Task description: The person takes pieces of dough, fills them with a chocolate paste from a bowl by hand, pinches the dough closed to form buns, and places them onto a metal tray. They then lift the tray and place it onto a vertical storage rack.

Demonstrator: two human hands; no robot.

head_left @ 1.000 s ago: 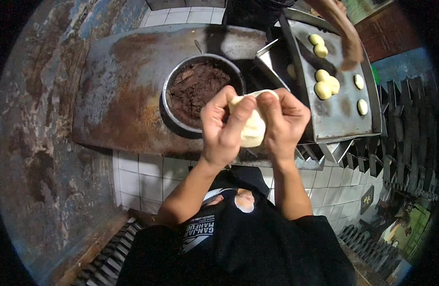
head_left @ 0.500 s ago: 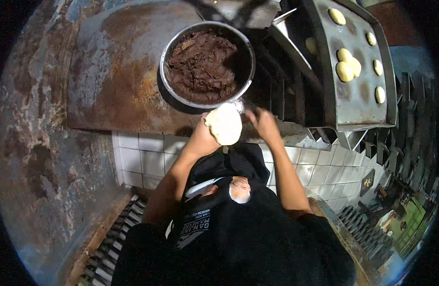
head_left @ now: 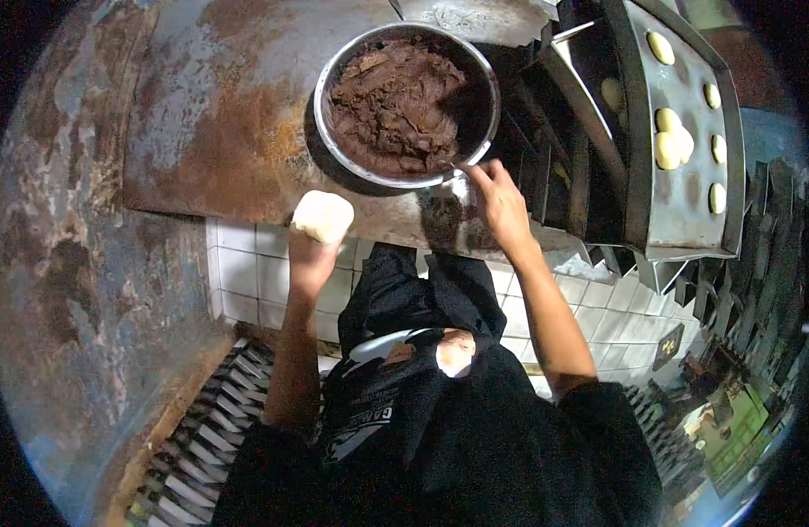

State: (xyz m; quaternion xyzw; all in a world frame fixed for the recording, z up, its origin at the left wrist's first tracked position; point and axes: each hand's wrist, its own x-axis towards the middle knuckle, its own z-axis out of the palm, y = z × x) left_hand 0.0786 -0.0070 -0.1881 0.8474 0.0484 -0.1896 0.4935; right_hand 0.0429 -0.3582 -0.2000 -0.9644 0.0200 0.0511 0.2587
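Note:
My left hand [head_left: 313, 257] holds up a pale, flattened piece of dough [head_left: 323, 216] at the table's front edge. The dough hides most of the fingers. A round metal bowl [head_left: 322, 128] of thick dark brown filling [head_left: 395, 105] stands on the table between and beyond my hands. My right hand [head_left: 503, 206] is at the bowl's near right rim, fingers pinched together. Something thin seems to stick out of them over the rim, too small to name.
At the right, a metal baking tray [head_left: 677, 211] bears several pale dough pieces [head_left: 673, 140], atop other dark stacked trays [head_left: 589, 193]. The worn metal table [head_left: 211, 158] ends at a white tiled wall [head_left: 255, 272]. A slatted rack [head_left: 215, 430] stands at lower left.
My left hand has moved left with the dough, away from the bowl's near side. My right hand has risen to the bowl's rim. The view has shifted, so bowl and tray appear farther right.

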